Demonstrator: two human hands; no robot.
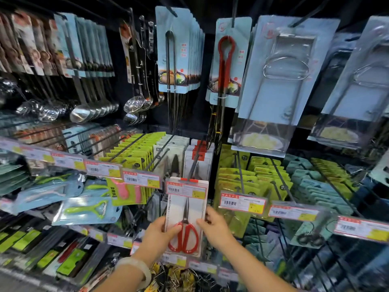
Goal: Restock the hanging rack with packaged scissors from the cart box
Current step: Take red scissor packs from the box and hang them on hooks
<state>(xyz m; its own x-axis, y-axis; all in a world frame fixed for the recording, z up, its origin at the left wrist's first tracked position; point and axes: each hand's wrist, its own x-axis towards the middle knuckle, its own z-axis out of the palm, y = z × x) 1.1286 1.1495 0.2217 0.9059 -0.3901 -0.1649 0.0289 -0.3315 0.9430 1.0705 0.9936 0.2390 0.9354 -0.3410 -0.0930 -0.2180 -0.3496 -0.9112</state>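
Note:
A packaged pair of scissors (185, 220) with red handles on a white card hangs upright at the front of a black rack hook (194, 163), just behind a price tag (186, 189). My left hand (160, 230) grips the pack's lower left edge, thumb across the front near the handles. My right hand (214, 224) pinches its right edge. More white scissor packs (197, 163) hang behind on the same hook. The cart box is out of view.
Neighbouring hooks carry yellow-green packs (134, 152), grey scissor packs (172, 157) and more green packs (252, 171) on the right. Tongs packs (179, 51) and ladles (134, 102) hang above. Peelers (84, 209) lie left. Price tags line the hook tips.

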